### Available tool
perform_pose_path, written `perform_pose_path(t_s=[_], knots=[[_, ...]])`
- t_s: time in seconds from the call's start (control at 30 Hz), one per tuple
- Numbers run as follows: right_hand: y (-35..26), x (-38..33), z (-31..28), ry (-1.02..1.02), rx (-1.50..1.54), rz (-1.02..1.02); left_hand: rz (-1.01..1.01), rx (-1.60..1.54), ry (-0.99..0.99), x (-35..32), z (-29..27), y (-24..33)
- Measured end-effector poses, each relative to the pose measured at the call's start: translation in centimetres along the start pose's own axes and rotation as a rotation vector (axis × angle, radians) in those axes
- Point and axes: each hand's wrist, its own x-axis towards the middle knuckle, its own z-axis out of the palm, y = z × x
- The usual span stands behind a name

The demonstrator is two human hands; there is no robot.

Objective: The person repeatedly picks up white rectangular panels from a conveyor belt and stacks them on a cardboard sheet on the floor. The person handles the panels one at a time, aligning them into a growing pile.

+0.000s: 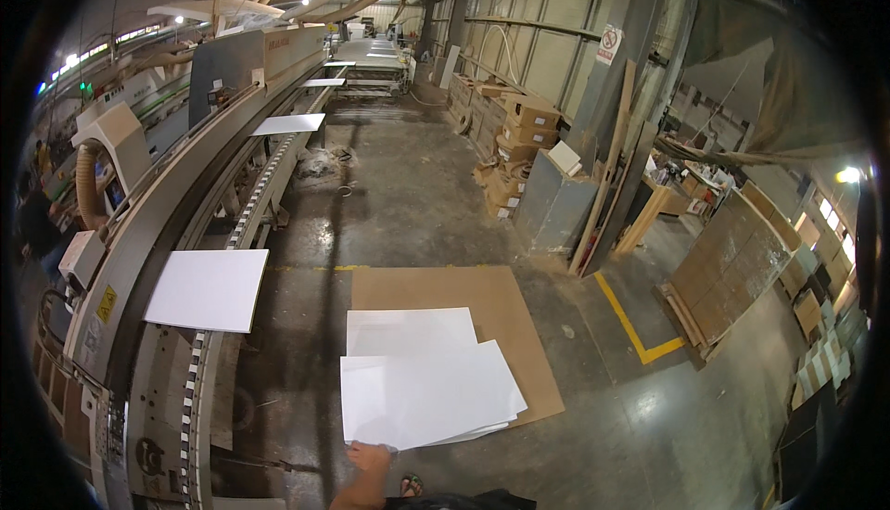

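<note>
Down at the lower edge of the view, we see one hand [368, 457] reaching forward to the near edge of the stack of white panels [426, 394], its fingers on the rim of the top sheet. From the angle of the forearm we take it for the left hand, though the view is too tight to be sure; whether it grips the sheet or only touches it, we cannot tell. Our other hand is out of sight.

The white panels lie fanned on a brown board [519, 325] that rests flat on the concrete floor [417, 185]. Just beside the forearm we see a sandalled foot [412, 486].

To the left runs a long conveyor machine [176, 232], with a white panel [209, 289] lying on its track near us and further white panels [289, 124] spaced along it into the distance. To the right we see stacked cardboard boxes [519, 134], leaning boards [732, 260] and a yellow floor line [635, 325].
</note>
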Motion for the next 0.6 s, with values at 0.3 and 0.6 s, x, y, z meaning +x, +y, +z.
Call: perform_pose_path(t_s=[0.3, 0.6], knots=[[3.6, 2.3, -1.1, -0.018, -0.036, 0.037, 0.199, -0.276, -0.638, 7.8, 5.9, -10.2], [-8.0, 11.8, 5.2, 0.259, -0.409, -0.331, -0.05, -0.891, -0.57, 5.5, -12.4, -20.2]])
